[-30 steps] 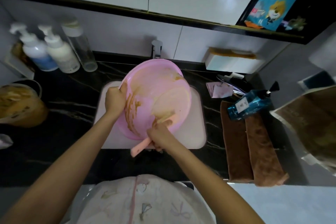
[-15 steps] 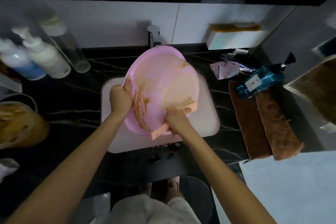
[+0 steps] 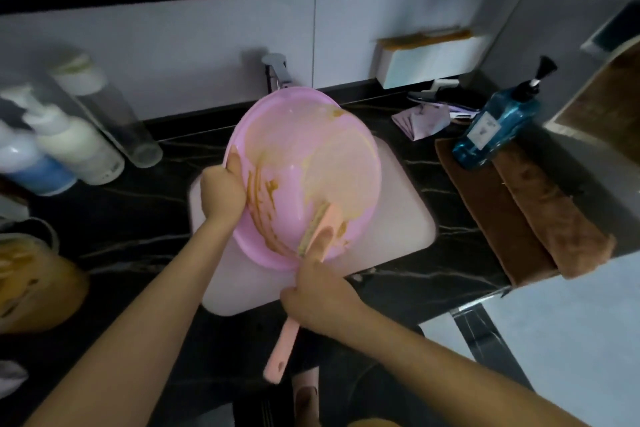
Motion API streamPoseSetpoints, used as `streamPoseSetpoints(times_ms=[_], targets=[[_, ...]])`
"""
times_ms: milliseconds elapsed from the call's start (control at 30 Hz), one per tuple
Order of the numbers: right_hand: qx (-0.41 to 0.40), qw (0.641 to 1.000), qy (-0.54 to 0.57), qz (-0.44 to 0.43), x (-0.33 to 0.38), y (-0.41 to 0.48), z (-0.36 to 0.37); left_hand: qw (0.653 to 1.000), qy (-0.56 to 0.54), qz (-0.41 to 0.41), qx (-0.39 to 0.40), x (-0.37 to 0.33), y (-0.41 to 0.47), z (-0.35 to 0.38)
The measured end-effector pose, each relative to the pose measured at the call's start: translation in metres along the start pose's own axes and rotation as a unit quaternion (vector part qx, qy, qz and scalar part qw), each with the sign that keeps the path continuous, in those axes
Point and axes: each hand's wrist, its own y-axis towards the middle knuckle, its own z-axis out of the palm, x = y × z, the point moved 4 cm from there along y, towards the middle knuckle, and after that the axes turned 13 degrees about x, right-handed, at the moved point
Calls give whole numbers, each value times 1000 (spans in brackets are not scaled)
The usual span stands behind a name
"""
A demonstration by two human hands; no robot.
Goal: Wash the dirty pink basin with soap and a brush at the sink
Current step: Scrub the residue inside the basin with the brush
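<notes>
The pink basin (image 3: 304,156) is tilted up over the white sink (image 3: 405,218), its inside smeared with brown dirt, mostly on the left wall and near the bottom rim. My left hand (image 3: 221,191) grips the basin's left rim, thumb inside. My right hand (image 3: 318,291) holds a pink long-handled brush (image 3: 320,229); its bristle head lies against the lower inside of the basin, and its handle sticks out below my hand toward me.
A faucet (image 3: 277,73) stands behind the basin. Pump bottles (image 3: 72,146) and a clear bottle stand at the left, a brown-filled tub (image 3: 31,284) at far left. A blue soap dispenser (image 3: 495,125) and brown towels (image 3: 519,211) lie on the right of the black counter.
The brush head slid lower and toward the basin's near rim, with my right hand pulled back toward me. The camera tilted, shifting the scene. My left hand kept its grip.
</notes>
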Motion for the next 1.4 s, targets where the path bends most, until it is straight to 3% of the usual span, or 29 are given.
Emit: streamPoseSetpoints(times_ms=[167, 333, 467, 633, 733, 833, 933, 1067, 1267, 1400], targets=[[-41, 996, 60, 44, -9, 25, -49, 1000, -20, 14, -16, 4, 0, 1], [-37, 999, -24, -21, -5, 18, 13, 999, 5, 13, -30, 15, 5, -1], [-141, 989, 26, 22, -15, 41, -35, 999, 6, 33, -30, 11, 2, 1], [-112, 989, -75, -56, -4, 20, 7, 998, 23, 47, -32, 11, 0, 2], [-147, 989, -17, 1, -13, 36, -29, 998, 25, 54, -28, 12, 0, 2], [-157, 988, -1, -5, -6, 32, -26, 998, 19, 53, -23, 6, -1, 6], [-93, 994, -47, -45, -8, 15, 16, 999, 17, 43, -25, 9, -4, 4], [-109, 990, 83, 28, -19, 32, -31, 998, 21, 42, -29, 4, -9, 7], [-40, 994, 97, -10, -8, 14, 11, 998, 19, 48, -26, -1, -5, 15], [-70, 974, 213, 34, -19, 32, -29, 999, 13, 46, -24, -1, -7, 15]])
